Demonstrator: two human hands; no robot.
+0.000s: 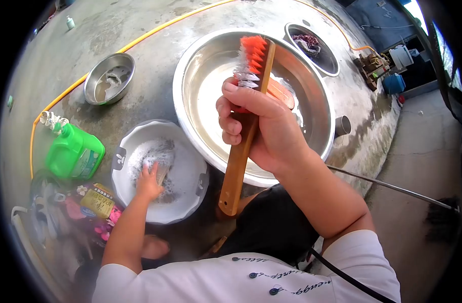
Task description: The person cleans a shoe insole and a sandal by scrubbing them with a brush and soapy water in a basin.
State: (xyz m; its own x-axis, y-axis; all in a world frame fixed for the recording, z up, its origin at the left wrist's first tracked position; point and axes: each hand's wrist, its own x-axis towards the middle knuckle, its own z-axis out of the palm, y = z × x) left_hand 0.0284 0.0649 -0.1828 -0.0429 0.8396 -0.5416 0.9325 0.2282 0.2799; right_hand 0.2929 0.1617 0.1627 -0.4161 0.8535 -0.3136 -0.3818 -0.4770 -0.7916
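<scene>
My right hand [259, 113] is raised over the large metal basin, its fingers wrapped around a wooden-handled scrub brush [234, 174]. The brush stands upright, with orange and whitish bristles facing left. Down in the white plastic basin [185, 207], my left hand [149, 183] reaches into foamy water. A pale, beige item [162, 174] shows between its thumb and fingers, partly covered by suds; its kind is unclear. Inside the large metal basin [179, 83] lies an orange sole-like piece [280, 92] in water, partly behind my right hand.
A green jug [75, 151] and a colourful detergent bag [97, 202] stand at left. A small metal bowl [109, 78] sits behind them, near a yellow hose [155, 31]. Another basin [332, 65] holds dark cloth. A metal pole [387, 186] extends right.
</scene>
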